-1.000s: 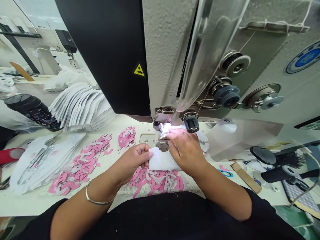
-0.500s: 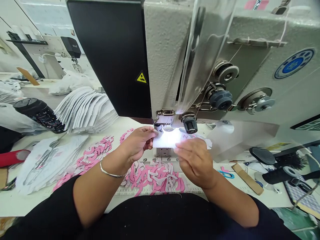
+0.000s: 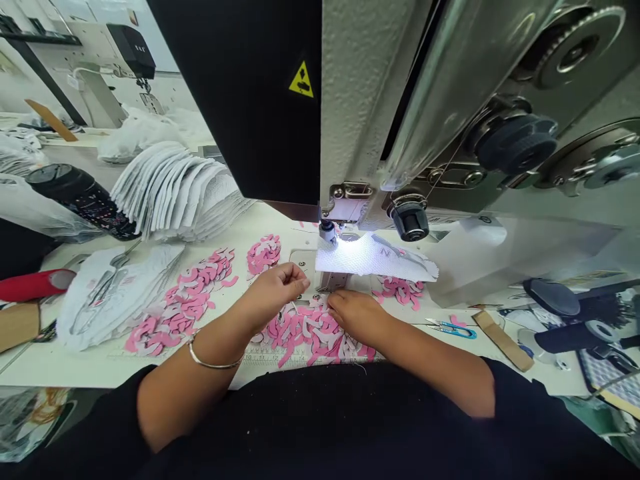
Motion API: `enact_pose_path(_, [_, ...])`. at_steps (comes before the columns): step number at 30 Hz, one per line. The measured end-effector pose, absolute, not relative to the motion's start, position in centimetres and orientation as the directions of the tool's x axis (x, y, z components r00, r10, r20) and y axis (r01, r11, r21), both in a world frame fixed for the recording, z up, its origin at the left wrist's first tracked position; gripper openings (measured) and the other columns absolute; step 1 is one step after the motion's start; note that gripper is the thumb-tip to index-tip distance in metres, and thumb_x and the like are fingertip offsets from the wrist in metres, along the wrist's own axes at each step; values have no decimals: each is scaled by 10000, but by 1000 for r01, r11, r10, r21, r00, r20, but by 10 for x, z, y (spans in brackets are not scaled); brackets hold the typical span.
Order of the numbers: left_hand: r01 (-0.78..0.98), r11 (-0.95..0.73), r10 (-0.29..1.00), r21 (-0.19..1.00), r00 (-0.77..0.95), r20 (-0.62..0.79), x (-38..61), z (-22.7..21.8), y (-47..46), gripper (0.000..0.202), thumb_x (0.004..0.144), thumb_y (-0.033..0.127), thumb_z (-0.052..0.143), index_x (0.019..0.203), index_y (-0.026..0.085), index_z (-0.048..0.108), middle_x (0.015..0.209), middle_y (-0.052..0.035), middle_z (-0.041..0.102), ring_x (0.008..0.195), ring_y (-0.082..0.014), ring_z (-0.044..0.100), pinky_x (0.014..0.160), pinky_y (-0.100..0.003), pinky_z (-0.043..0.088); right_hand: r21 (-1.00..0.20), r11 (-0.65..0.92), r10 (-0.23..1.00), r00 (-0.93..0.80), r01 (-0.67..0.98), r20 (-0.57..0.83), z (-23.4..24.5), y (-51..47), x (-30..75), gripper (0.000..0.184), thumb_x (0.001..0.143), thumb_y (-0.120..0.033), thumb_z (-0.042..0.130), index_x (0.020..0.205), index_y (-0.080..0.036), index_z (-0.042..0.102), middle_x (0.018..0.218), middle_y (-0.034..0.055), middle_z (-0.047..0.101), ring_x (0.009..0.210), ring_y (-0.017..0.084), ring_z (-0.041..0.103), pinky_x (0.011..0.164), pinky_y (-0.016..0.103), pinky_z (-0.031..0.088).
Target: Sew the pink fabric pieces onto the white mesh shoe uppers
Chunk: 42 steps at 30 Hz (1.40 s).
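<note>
A white fabric panel [image 3: 370,259] with a grey letter-like mark lies under the lit needle area of the sewing machine [image 3: 367,133]; neither hand is on it. My left hand [image 3: 275,297] is pinched closed just left of the machine bed. A thin pale sliver shows below its fingertips, too small to name. My right hand [image 3: 357,313] reaches down in front of the panel. Its fingers are drawn together at the top of a pile of curved pink and white pieces [image 3: 300,330], and what lies in them is hidden.
More curved pieces form a heap [image 3: 187,293] on the left. A stack of white panels [image 3: 175,190] stands behind, near a black bottle [image 3: 83,200]. Scissors [image 3: 103,287] rest on white panels. On the right lie blue thread snips [image 3: 453,328] and a brown strip [image 3: 503,340].
Both hands have let go of the white panel, which stays at the needle. The right hand has dropped to the pile and the left has moved down slightly. The view has shifted closer.
</note>
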State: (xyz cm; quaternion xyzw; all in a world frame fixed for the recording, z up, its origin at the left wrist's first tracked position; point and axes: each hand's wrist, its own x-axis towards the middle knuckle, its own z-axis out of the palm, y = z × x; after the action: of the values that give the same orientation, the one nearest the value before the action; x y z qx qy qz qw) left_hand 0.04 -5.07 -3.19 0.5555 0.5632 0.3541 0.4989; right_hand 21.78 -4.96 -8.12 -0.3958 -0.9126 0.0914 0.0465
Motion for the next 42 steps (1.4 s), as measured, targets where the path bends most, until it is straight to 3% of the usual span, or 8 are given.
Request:
enact_pose_path(14, [598, -104, 984, 795, 180, -7, 31, -74, -48, 123, 741, 325, 674, 729, 202, 679, 742, -31, 594, 680, -177, 509, 629, -304, 359, -235, 581, 804, -595, 779, 13, -74, -51, 217, 194, 977, -322, 532, 1004, -165, 643, 977, 82, 710, 902, 233, 674, 738, 322, 483])
enact_pose_path(21, [-103, 31, 985, 994, 172, -13, 24, -41, -73, 214, 810, 335, 739, 781, 177, 598, 730, 14, 587, 711, -119, 524, 691, -245, 422, -689, 527, 820, -511, 498, 257, -51, -63, 218, 210, 947, -396, 584, 892, -198, 627, 829, 17, 654, 792, 164, 611, 726, 290, 449])
enact_pose_path(25, [-317, 61, 933, 947, 355, 58, 26, -32, -86, 133, 874, 292, 690, 850, 188, 610, 763, -9, 645, 709, -140, 609, 694, -279, 481, -996, 4, 761, -647, -84, 58, -52, -68, 218, 313, 894, -486, 638, 834, -185, 578, 758, 2, 630, 666, 130, 614, 633, 257, 485])
enact_pose_path(31, [-223, 35, 866, 974, 493, 82, 27, -25, -93, 166, 846, 298, 728, 965, 188, 692, 836, -47, 674, 746, -163, 650, 681, -279, 502, -846, -498, 452, -889, -191, -66, -54, -70, 219, 481, 753, -603, 741, 769, -161, 550, 589, -37, 562, 445, 86, 522, 426, 194, 413])
enact_pose_path(34, [-40, -117, 911, 992, 392, 124, 20, -9, -92, 120, 827, 297, 749, 814, 181, 721, 810, -37, 660, 763, -146, 623, 693, -255, 487, -954, -284, 564, -822, -100, -82, -37, -73, 224, 488, 812, -649, 652, 786, -174, 547, 607, -36, 563, 465, 86, 512, 446, 202, 416])
enact_pose_path(36, [29, -139, 943, 990, 308, 123, 13, 7, -88, 122, 837, 328, 739, 848, 206, 738, 816, -25, 669, 775, -139, 622, 726, -255, 490, -977, 210, 713, -687, 23, 137, -17, -78, 231, 390, 916, -543, 578, 778, -179, 566, 661, -13, 595, 563, 101, 549, 538, 223, 448])
enact_pose_path(39, [95, -100, 981, 990, 176, 82, 7, 29, -74, 172, 835, 381, 738, 912, 227, 739, 831, -16, 694, 792, -141, 628, 759, -265, 487, -458, 848, 526, -542, 268, 656, 15, -81, 243, 193, 959, -301, 564, 814, -186, 621, 739, 15, 649, 706, 136, 585, 697, 284, 477])
enact_pose_path(42, [141, -81, 991, 987, 118, 65, 10, 41, -55, 224, 779, 406, 786, 839, 199, 725, 802, -14, 683, 772, -136, 601, 750, -267, 458, -123, 818, 443, -478, 563, 759, 29, -75, 249, 134, 928, -251, 606, 1028, -170, 643, 978, 88, 701, 938, 219, 626, 853, 384, 506])
